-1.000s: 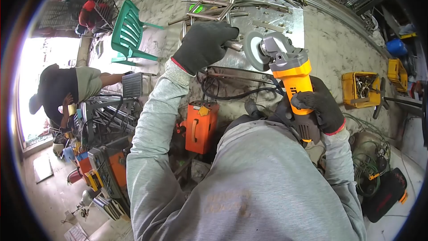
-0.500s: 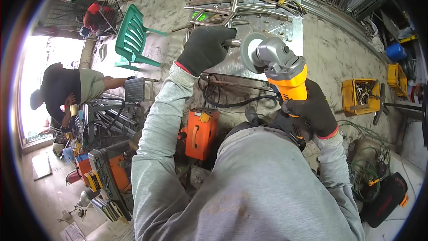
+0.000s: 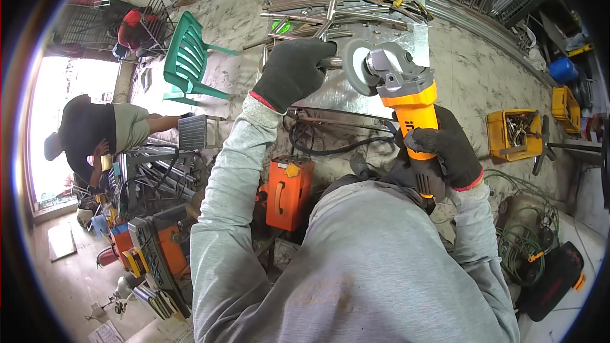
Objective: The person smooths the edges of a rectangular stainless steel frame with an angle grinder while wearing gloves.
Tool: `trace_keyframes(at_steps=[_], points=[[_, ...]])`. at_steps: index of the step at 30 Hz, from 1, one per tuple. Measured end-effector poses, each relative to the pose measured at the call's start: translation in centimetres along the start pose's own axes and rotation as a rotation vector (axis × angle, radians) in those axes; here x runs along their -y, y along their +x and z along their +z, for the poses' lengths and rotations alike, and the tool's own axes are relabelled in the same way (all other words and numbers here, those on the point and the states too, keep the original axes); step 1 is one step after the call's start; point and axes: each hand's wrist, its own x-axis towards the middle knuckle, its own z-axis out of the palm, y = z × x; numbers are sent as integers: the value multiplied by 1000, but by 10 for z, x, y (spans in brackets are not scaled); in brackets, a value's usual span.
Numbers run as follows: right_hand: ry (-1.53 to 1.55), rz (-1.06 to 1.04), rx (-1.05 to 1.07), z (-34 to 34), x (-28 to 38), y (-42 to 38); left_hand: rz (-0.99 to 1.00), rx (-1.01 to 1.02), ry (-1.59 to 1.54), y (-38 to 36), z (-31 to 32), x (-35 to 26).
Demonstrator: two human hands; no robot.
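"workshop floor [image 3: 459, 82] pale, scuffed with dark smears. shiny metal sheet [image 3: 330, 96] beyond the worker's body, loose metal lengths [image 3: 327, 22] heaped across its far part. what stood out at the hands?"

"meeting of piece and wheel. left hand [image 3: 291, 73], dark glove, was closed around a short metal piece [image 3: 330, 63], its bare end poking out toward the right. that end was at the near face or rim of the disc [image 3: 359, 67]; touching or a hair apart, couldn't tell."

"and the right?"

"right hand [image 3: 448, 149], gloved too, gripped the yellow-and-grey grinder [image 3: 416, 111] round its body. head of the tool tipped up and away, disc toward the left hand."

"what did that mean, to your eye?"

"my judgement: position of both wrists mattered most. little of the piece stuck out, so the left glove sat close to the disc. whether it was spinning, couldn't tell. no sparks seen."

"surroundings?"

"orange case [image 3: 289, 194] near the worker's legs, green chair [image 3: 185, 57] off to the left, yellow crate [image 3: 511, 136] of metal bits to the right. another person [image 3: 89, 130] was bent over by the bright doorway, hands well apart from the worker's."
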Motion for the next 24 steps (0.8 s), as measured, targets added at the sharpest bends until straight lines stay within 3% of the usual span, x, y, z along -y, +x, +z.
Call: trace_keyframes(at_steps=[6,8,12,14,17,20,24], points=[[-206,-115,16,1,0,4,-48,18,-12,-1,2,2],[-441,-159,-6,-2,-6,5,-73,23,7,-1,1,5],[-477,-220,-45,-6,-24,8,-112,11,14,-3,2,6],[-216,-102,-11,-7,-26,9,-98,34,31,-2,2,5],[-101,-43,51,-5,-13,11,-112,4,-1,-2,6,6],[-270,-221,-20,0,-13,20,-132,3,-23,-2,6,5],[-347,-261,-73,4,-16,21,-183,45,-29,0,3,0]])
